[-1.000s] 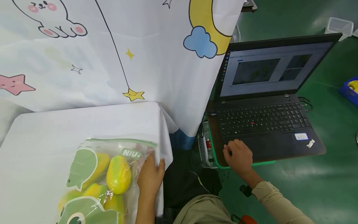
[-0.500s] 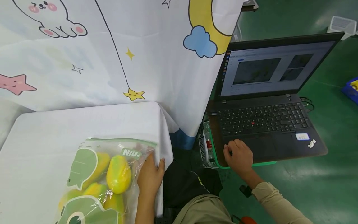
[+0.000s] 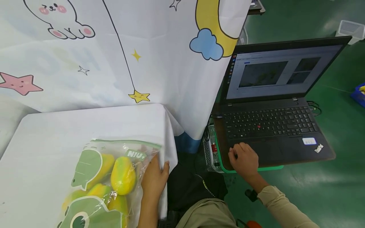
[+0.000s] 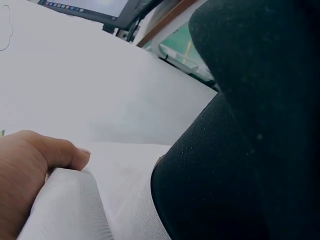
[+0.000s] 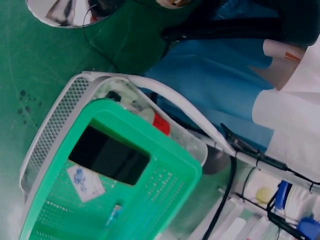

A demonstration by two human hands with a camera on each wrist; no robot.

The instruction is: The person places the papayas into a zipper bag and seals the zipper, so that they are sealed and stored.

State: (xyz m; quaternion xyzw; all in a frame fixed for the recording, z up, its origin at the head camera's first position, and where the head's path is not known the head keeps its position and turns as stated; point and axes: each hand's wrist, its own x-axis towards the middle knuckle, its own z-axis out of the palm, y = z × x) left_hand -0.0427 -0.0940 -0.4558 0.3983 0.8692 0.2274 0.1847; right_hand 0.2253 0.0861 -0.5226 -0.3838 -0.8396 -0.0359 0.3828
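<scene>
At the table's (image 3: pixel 42 139) right edge, the left hand (image 3: pixel 154 177) touches a bag (image 3: pixel 86 169) of fruit (image 3: pixel 123 175); I cannot tell its grip. Farther right, the right hand (image 3: pixel 246 161) rests loosely curled on a laptop (image 3: pixel 271 122).

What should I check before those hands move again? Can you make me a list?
1. Laptop open, screen lit: ok.
2. Right hand off the laptop: not ok, it rests near the front edge.
3. Left hand clear of the plastic bag: not ok, it's right at the bag's side.
4. Yellow-green fruit inside the bag: ok.
5. Bag lying on the white cloth: ok.
6. Bag sealed: cannot tell.
</scene>
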